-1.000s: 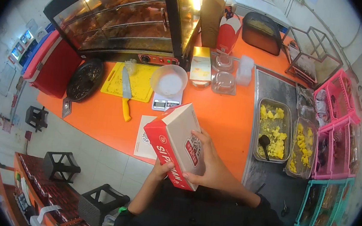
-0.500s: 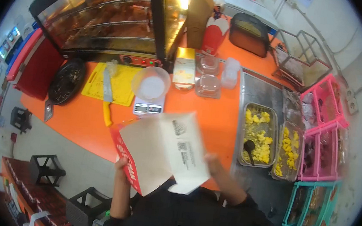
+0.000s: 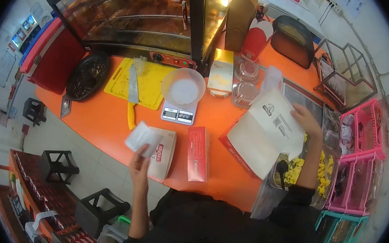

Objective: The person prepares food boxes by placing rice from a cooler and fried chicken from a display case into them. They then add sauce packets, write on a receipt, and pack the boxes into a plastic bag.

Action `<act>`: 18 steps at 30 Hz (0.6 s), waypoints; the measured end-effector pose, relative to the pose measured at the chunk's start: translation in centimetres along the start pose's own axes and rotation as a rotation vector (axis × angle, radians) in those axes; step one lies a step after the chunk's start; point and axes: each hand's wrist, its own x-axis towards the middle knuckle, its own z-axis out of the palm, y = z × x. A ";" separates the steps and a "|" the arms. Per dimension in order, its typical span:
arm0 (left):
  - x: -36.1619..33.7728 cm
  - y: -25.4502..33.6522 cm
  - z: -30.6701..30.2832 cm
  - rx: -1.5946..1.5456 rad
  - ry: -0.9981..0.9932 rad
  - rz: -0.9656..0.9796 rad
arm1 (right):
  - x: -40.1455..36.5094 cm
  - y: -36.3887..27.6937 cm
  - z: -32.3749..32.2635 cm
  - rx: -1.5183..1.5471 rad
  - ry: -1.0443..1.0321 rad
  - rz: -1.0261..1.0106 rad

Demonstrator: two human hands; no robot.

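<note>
Opened carton (image 3: 241,142): shifted since half a second ago from in front of the person's body to the right, where it sits tilted above the orange counter (image 3: 230,185); its near corner overlaps the metal tray (image 3: 274,177) to my eye.
Lid (image 3: 281,122): folded out, white side up, printed with a logo and a square code.
Right hand (image 3: 308,124): fingers bent over the lid's edge; the thumb is hidden, so I cannot tell whether the grip is closed.
Left hand (image 3: 141,163): has come off the carton and now pinches a white slip (image 3: 143,138) between thumb and fingers, the slip blurred.
White printed package (image 3: 160,165): on the counter, partly behind that slip and just beside the left hand.
Red carton (image 3: 197,156): between the package and the opened carton, apart from both hands.
Digital scale (image 3: 178,114): behind the package, bearing a clear plastic bowl (image 3: 183,89).
Yellow cutting board (image 3: 153,90): left of the scale, a knife (image 3: 133,90) lying across it, handle over the near edge.
Yellow pieces (image 3: 295,169): heaped in the tray around a black spoon (image 3: 282,167), near the right forearm.
Display cabinet (image 3: 134,21): lit, behind the board.
</note>
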 end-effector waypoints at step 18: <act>-3.0 -4.3 6.2 0.250 -0.525 -0.155 | -1.5 2.5 26.8 -0.970 -0.204 -0.949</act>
